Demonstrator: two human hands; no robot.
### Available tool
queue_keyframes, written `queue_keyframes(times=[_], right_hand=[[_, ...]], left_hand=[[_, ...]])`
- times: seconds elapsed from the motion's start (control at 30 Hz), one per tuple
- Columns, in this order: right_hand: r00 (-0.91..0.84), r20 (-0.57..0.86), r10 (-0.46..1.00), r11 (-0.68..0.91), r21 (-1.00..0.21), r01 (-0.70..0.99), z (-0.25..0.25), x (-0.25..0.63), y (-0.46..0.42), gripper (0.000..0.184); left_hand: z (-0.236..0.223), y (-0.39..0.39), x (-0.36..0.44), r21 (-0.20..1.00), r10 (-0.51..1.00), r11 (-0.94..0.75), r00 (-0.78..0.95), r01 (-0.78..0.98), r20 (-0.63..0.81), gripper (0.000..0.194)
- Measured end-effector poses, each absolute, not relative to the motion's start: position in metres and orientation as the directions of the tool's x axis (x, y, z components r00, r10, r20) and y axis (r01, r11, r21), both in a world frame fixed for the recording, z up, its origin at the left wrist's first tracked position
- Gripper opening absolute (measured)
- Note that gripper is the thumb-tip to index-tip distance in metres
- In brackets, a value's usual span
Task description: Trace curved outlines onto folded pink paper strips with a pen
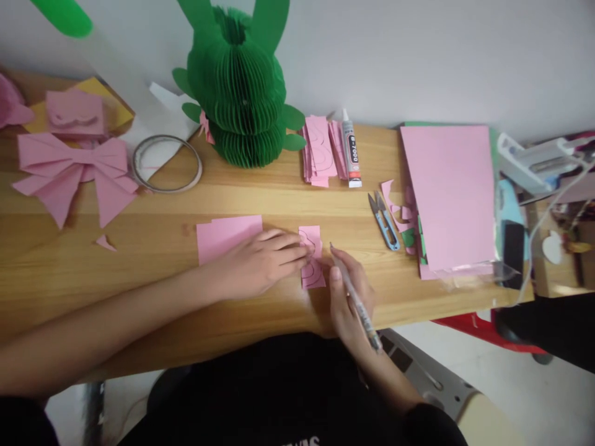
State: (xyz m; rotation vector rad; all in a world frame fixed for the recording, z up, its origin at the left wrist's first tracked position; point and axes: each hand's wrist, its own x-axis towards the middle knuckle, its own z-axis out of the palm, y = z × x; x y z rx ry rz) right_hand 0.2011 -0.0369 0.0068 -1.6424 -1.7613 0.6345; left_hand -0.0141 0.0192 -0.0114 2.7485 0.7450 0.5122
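My left hand (263, 263) lies flat, fingers stretched out, with its fingertips resting on a small pink paper strip (312, 277). Dark curved outlines are drawn on that strip, partly hidden under the fingers. Beneath the same hand and wrist are larger pink paper pieces (225, 235). Just right of the strip, my right hand (351, 291) is closed around a pen (360, 306) with a clear, patterned barrel. Its tip points up and left, a little apart from the strip.
Behind the strip are stacked pink cut pieces (320, 148) and a glue tube (351, 152). Thread snips (384, 222) lie right, by paper scraps and large pink sheets (453, 192). A green honeycomb paper figure (244, 93), tape roll (198, 176) and pink bow (77, 161) stand left.
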Motion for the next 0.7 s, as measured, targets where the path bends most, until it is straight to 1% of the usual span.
queue_keyframes(times=[0.13,0.23,0.33,0.53,0.63,0.7], right_hand=[[-0.239,0.298,0.924,0.37,-0.54,0.756,0.004,0.204,-0.048,0.026],[-0.323,0.389,0.862,0.483,-0.443,0.756,0.0,0.205,-0.05,0.029],[-0.345,0.429,0.835,0.518,-0.399,0.757,-0.002,0.204,-0.049,0.03],[-0.33,0.465,0.822,0.511,-0.343,0.788,-0.003,0.2,-0.045,0.026],[-0.341,0.477,0.81,0.522,-0.321,0.79,-0.002,0.196,-0.045,0.023],[-0.34,0.487,0.805,0.524,-0.312,0.792,-0.001,0.194,-0.044,0.022]], left_hand=[[-0.008,0.018,-0.014,0.33,0.537,-0.829,0.808,0.451,0.242,0.037],[-0.006,0.018,-0.014,0.335,0.545,-0.822,0.807,0.461,0.226,0.037],[-0.006,0.017,-0.012,0.322,0.553,-0.82,0.8,0.473,0.234,0.037],[-0.011,0.017,-0.01,0.274,0.562,-0.826,0.763,0.493,0.32,0.036],[-0.012,0.018,-0.012,0.261,0.586,-0.809,0.755,0.526,0.293,0.036],[-0.012,0.018,-0.013,0.274,0.598,-0.799,0.756,0.535,0.266,0.036]])
